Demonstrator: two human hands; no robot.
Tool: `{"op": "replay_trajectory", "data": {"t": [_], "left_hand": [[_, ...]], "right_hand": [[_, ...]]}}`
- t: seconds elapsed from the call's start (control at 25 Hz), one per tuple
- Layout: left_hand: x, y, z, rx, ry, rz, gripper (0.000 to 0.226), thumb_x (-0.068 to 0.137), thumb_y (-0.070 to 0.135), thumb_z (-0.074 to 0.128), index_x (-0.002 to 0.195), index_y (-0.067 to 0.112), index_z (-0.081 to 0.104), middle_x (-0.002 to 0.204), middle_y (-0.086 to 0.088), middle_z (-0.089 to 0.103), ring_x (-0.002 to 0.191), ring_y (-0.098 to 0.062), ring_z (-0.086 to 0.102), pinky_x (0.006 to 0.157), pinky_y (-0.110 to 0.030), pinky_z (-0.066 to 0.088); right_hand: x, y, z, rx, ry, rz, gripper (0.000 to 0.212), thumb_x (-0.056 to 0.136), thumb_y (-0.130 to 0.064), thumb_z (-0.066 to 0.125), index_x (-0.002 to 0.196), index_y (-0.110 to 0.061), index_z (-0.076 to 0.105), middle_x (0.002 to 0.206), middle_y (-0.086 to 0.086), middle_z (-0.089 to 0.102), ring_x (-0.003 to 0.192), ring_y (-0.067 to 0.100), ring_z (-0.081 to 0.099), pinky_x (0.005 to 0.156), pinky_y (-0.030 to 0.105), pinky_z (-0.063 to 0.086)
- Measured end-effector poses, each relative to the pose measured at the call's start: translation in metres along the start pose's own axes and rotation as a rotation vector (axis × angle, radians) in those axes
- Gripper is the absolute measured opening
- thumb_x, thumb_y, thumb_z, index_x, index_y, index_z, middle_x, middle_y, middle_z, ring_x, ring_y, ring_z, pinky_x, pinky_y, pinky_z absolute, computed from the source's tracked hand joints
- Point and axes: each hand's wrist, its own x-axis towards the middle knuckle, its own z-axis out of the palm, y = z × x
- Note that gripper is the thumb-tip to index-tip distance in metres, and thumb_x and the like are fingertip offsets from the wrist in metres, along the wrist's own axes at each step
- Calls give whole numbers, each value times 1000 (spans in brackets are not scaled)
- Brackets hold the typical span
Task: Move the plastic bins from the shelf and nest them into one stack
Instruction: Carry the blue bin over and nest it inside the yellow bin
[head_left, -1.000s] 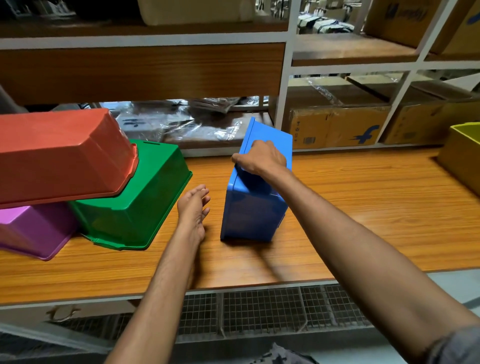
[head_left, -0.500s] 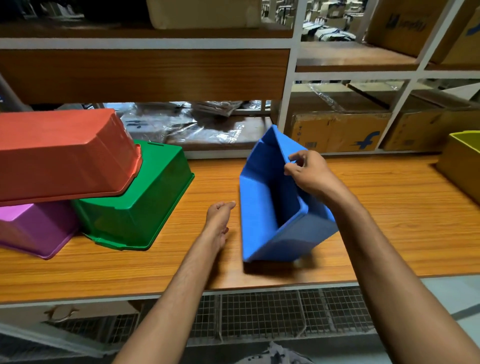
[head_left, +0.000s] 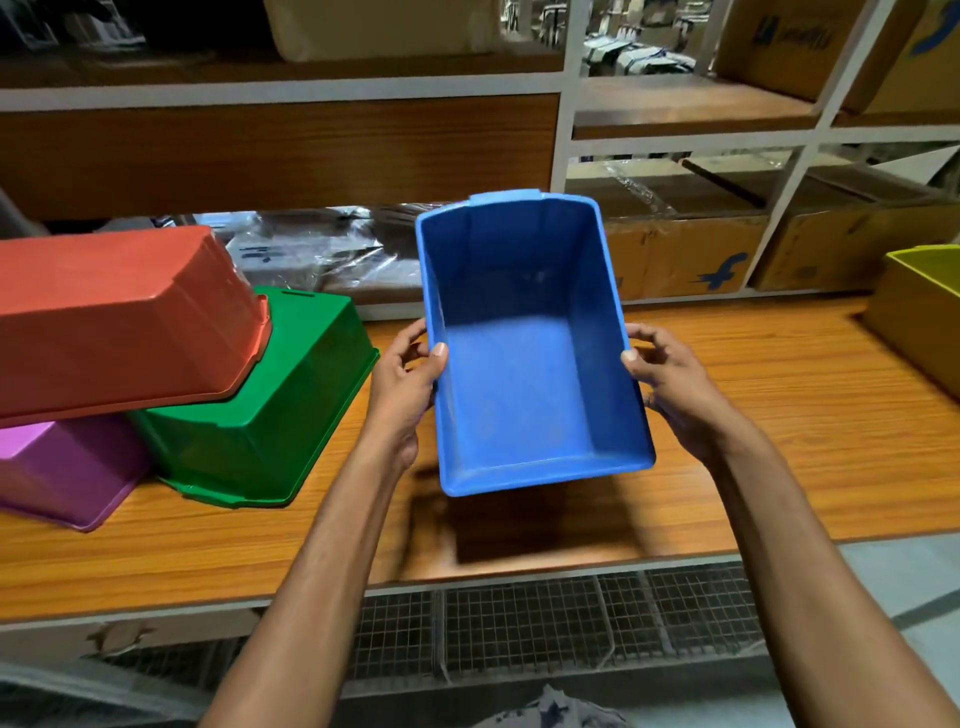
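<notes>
Turned open side up since a moment ago, the blue bin (head_left: 524, 374) is now lifted clear of the wooden shelf (head_left: 779, 441), with a shadow beneath it. Left hand (head_left: 402, 382) grips its left rim and right hand (head_left: 670, 387) its right rim. Farther left, overturned, lie the green bin (head_left: 270, 410), purple bin (head_left: 62, 467) and red bin (head_left: 124, 317) on top. A yellow bin (head_left: 919, 306) sits far right.
</notes>
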Motion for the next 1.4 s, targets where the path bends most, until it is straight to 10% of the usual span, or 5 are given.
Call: {"op": "replay_trajectory", "data": {"t": [0.4, 0.64, 1.16, 1.28, 1.4], "left_hand": [[-23, 19, 0, 190, -233, 124, 64, 86, -10, 71, 137, 27, 61, 103, 4, 56, 78, -9, 47, 76, -25, 48], [-19, 10, -17, 195, -164, 87, 56, 85, -13, 69, 127, 24, 63, 111, -3, 63, 86, -14, 54, 73, -24, 55], [-26, -9, -2, 131, -398, -92, 51, 91, 2, 71, 133, 30, 66, 109, 1, 62, 99, -12, 63, 81, -34, 56], [-33, -10, 32, 149, -476, -183, 39, 91, 3, 68, 125, 22, 71, 101, 1, 68, 84, -8, 68, 68, -24, 57], [-48, -18, 69, 189, -537, -270, 23, 90, 8, 68, 102, 23, 79, 90, 2, 75, 68, -8, 66, 70, -27, 55]], "right_hand": [[-10, 34, -10, 166, -24, 90, 37, 105, -1, 49, 124, -31, 57, 74, -9, 62, 78, 2, 63, 80, 33, 47], [-39, 17, -11, 52, -104, -11, 50, 99, -8, 63, 138, -35, 47, 117, 6, 63, 107, 19, 61, 93, 40, 49], [-125, -18, -31, 218, 96, 55, 52, 91, 13, 56, 133, -18, 58, 101, 6, 74, 82, 10, 71, 71, 21, 60], [-151, -24, -54, 315, 254, 171, 39, 95, 14, 48, 124, -10, 57, 86, 2, 75, 42, -2, 60, 41, 10, 46], [-182, -20, -85, 378, 270, 254, 39, 96, 5, 51, 132, -3, 63, 109, 8, 75, 56, 1, 69, 49, 13, 54]]}}
